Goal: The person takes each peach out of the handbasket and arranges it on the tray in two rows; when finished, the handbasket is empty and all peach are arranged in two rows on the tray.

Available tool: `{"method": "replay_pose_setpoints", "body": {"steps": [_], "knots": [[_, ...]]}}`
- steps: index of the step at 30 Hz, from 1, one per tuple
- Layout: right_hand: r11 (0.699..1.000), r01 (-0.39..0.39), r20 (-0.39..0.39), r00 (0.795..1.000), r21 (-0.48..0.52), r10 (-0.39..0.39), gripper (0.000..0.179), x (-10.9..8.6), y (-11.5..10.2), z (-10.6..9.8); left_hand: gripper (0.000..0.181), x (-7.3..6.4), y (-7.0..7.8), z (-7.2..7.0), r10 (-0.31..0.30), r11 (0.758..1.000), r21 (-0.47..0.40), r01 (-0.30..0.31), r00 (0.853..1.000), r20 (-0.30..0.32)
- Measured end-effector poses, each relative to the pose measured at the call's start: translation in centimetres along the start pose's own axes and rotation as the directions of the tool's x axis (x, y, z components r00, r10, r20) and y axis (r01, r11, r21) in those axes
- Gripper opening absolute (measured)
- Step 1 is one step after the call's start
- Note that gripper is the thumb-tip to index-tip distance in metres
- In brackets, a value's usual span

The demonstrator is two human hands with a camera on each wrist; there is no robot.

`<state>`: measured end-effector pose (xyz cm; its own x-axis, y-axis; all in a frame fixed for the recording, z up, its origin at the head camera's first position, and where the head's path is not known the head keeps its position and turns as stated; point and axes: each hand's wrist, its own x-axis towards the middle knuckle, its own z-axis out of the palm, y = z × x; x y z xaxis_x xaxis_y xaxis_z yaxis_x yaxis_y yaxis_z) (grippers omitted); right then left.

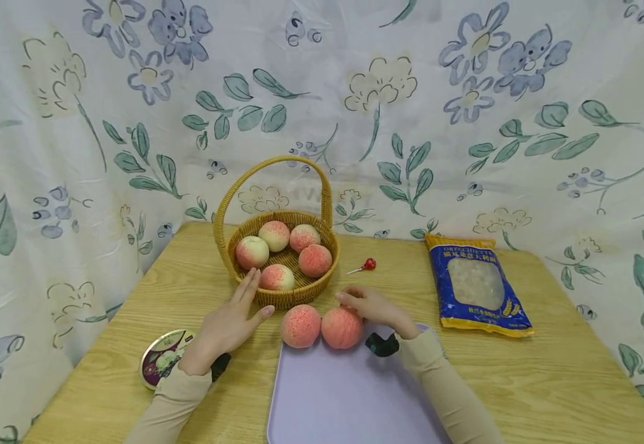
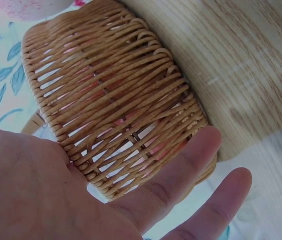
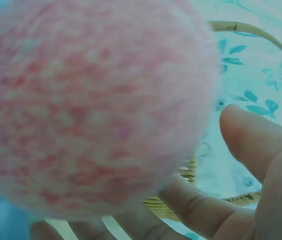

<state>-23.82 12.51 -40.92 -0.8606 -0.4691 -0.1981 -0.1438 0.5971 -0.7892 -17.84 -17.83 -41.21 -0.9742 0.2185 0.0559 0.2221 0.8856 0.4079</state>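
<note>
My left hand (image 1: 227, 330) has its fingers stretched out against the near-left side of a wicker basket (image 1: 283, 301). In the left wrist view, straight fingers lie along the basket's woven wall (image 2: 115, 100). Several fuzzy pink-and-cream peaches, one of them a peach (image 1: 315, 260) at the right, sit inside the basket. My right hand (image 1: 374, 308) is at the far right side of a pink peach (image 1: 342, 328) at the tray's far edge. In the right wrist view, fingers reach behind this peach (image 3: 100, 110), partly hidden, while the thumb stands apart from it. Beside it is another pink peach (image 1: 301, 326).
A lilac tray (image 1: 350, 401) lies at the table's front. To the right is a blue-and-yellow pasta bag (image 1: 480, 287). Behind the right hand lies a red lollipop (image 1: 369, 264). A round, dark-labelled tin or tub (image 1: 158, 361) is partly covered by the left wrist. A floral curtain (image 1: 322, 111) hangs behind.
</note>
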Motion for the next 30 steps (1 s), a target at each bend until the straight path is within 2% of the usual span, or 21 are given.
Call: {"method": "replay_pose_setpoints", "body": {"steps": [4, 11, 16, 24, 30], "knots": [[0.997, 0.009, 0.011, 1.0, 0.08, -0.01, 0.044, 0.2, -0.7, -0.9, 0.079, -0.1, -0.1, 0.0, -0.003, 1.0, 0.001, 0.003, 1.0, -0.005], [0.994, 0.064, -0.055, 0.997, 0.094, -0.059, 0.046, 1.3, -2.9, -2.8, 0.079, -0.1, -0.2, 0.1, -0.001, 1.0, 0.012, 0.001, 1.0, -0.014], [0.984, 0.106, -0.081, 0.992, 0.14, -0.096, 0.045, 3.1, -4.8, -4.1, 0.079, -0.1, 0.0, 0.0, 0.004, 1.0, -0.002, -0.004, 1.0, -0.005], [0.976, 0.176, -0.07, 0.983, 0.126, -0.168, 0.045, 6.8, -8.6, -4.6, 0.079, -0.2, -0.2, -0.1, -0.011, 1.0, 0.01, 0.011, 1.0, -0.001], [0.972, 0.163, -0.093, 0.985, 0.171, -0.148, 0.044, 8.6, -10.1, -4.1, 0.079, 0.0, -0.2, 0.1, -0.003, 1.0, 0.014, 0.003, 1.0, -0.005]]}}
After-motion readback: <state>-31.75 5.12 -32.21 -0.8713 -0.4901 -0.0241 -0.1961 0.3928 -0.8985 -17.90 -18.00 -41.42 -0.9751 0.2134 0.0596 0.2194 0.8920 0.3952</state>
